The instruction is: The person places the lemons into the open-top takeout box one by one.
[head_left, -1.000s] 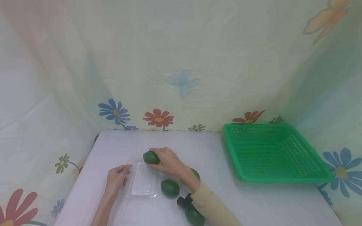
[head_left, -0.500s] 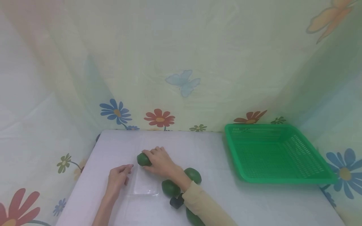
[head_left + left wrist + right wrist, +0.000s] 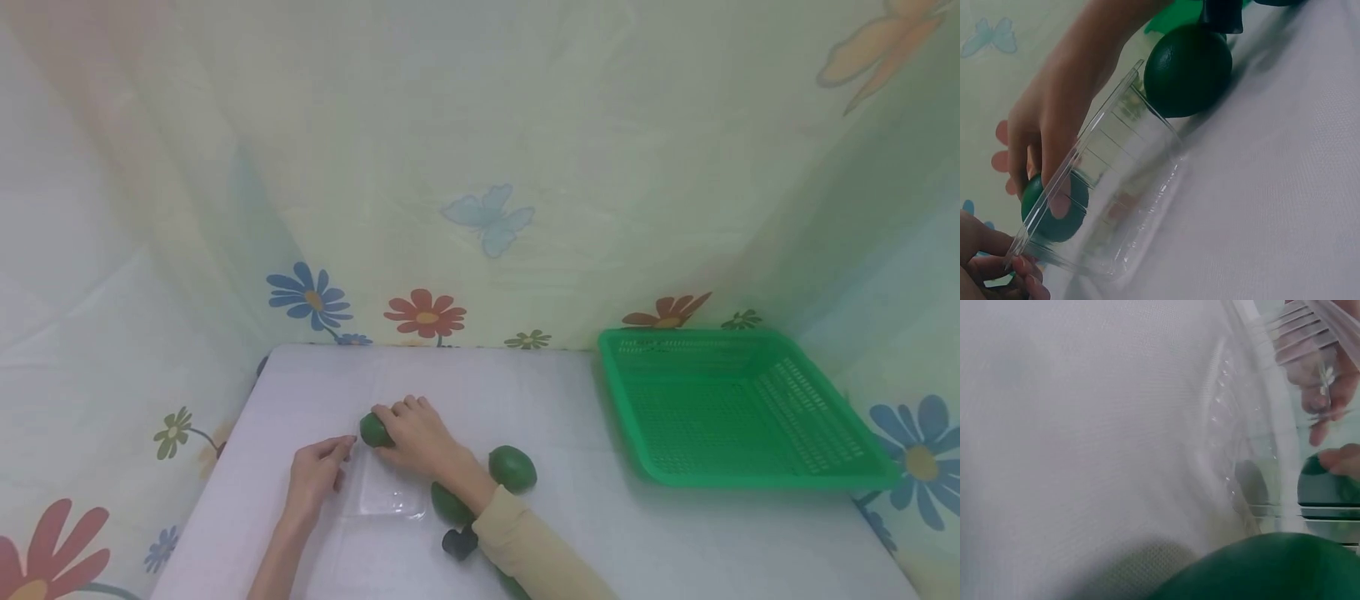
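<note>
A clear plastic box point(image 3: 390, 503) lies on the white table, its rim and ribbed walls plainest in the left wrist view. My left hand point(image 3: 315, 477) pinches the rim at the box's left side between thumb and fingers. My right hand point(image 3: 422, 437) grips a green lime point(image 3: 374, 430) at the far end of the box. Through the clear wall, the left wrist view shows this lime point(image 3: 1054, 209) with the right thumb over it, its upper part above the rim. Another lime point(image 3: 447, 505) rests just right of the box, partly covered by the right forearm.
A third lime point(image 3: 512, 468) lies beyond the right forearm, and another point(image 3: 513, 585) shows partly from under the sleeve. A small black device point(image 3: 459, 543) sits at the right wrist. The green slotted basket point(image 3: 712, 479) stands at the back right, by the flowered curtain.
My right hand has moved left and slightly nearer with the lime, down to the far end of the box. My left hand has stayed at the box's rim.
</note>
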A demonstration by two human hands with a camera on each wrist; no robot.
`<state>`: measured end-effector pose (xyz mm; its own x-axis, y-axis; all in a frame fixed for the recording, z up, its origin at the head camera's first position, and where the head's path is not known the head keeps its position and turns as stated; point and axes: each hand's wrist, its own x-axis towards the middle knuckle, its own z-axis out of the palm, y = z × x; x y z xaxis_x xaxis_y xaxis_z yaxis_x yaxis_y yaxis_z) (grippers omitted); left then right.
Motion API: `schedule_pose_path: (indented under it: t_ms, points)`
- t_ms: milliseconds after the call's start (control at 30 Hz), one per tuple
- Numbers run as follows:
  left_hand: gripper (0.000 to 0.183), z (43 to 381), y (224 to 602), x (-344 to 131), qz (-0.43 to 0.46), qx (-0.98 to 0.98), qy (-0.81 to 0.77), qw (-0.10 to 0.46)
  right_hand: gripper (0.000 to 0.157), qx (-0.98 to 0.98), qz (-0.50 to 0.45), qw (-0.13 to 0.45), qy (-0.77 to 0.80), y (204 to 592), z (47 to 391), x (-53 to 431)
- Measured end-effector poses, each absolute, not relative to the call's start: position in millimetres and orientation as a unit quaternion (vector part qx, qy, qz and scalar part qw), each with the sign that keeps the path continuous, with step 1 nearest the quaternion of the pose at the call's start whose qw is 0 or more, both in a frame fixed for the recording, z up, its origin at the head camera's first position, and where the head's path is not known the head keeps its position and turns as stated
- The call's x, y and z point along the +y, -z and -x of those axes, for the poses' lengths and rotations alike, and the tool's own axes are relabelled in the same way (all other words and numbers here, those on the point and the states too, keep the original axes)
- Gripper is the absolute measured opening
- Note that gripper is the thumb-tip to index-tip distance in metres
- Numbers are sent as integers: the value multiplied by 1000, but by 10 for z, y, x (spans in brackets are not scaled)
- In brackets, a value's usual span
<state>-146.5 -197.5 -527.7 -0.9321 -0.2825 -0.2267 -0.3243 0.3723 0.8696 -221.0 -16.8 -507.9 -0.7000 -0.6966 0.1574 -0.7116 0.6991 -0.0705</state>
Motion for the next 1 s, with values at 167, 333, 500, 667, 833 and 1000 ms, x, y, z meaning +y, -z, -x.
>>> schedule_pose_path:
  t_ms: [167,333,500,667,833,1000]
  points:
    - [40,1453,5278,-1986,182,829,-529,19,57,-919,-384,67,-58,5117,2202,-180]
    - [42,1454,5283,-1989,179,826,-534,22,57,-920,-384,54,-61,5138,2186,-166]
    - [41,1453,5278,-1986,179,821,-542,22,59,-921,-382,47,-60,5157,2181,-161]
    - [41,1456,5266,-1982,180,819,-545,21,59,-920,-384,58,-52,5185,2190,-163]
    - [40,1454,5277,-1982,182,817,-547,20,60,-922,-380,52,-51,5198,2191,-165]
    - [39,1447,5278,-1976,180,816,-549,15,61,-924,-377,40,-53,5175,2185,-161]
